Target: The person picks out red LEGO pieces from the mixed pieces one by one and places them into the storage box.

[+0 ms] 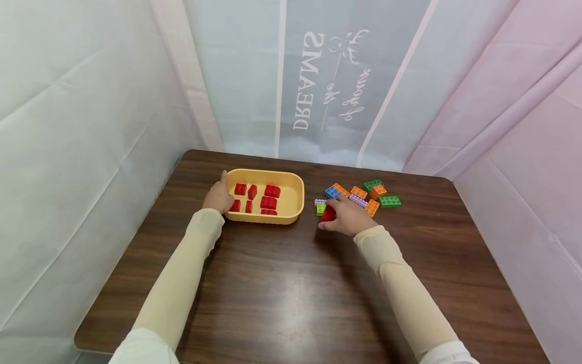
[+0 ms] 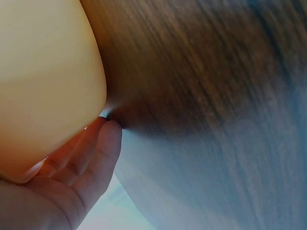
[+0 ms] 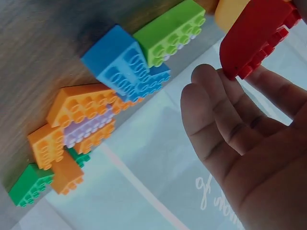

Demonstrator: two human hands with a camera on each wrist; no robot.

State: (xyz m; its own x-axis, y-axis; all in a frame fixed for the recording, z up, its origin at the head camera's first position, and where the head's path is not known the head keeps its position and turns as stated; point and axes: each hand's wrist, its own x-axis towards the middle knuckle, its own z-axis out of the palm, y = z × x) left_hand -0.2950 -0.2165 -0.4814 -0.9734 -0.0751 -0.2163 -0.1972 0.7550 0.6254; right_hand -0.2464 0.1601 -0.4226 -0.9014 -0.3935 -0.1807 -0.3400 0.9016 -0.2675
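My left hand (image 1: pixel 218 197) grips the left end of a yellow tray (image 1: pixel 297 216) that sits on the table. In the left wrist view its fingers (image 2: pixel 106 148) lie against the tray's outer side; the thumb is out of sight there. Inside the tray lie several red bricks (image 1: pixel 268 202), spread over its left and middle parts. My right hand (image 1: pixel 351 217) pinches another red brick (image 1: pixel 328 214), rounded at one end and studded along one side in the right wrist view. That hand is at the near left edge of a group of coloured bricks.
Right of the tray lie several loose bricks: blue (image 3: pixel 117 62), light green (image 3: pixel 170 36), purple (image 1: pixel 357 200), orange (image 1: pixel 372 208) and green (image 1: pixel 390 201). All rest on a dark wooden table (image 1: pixel 273 283). Pale cloth hangs behind and at both sides.
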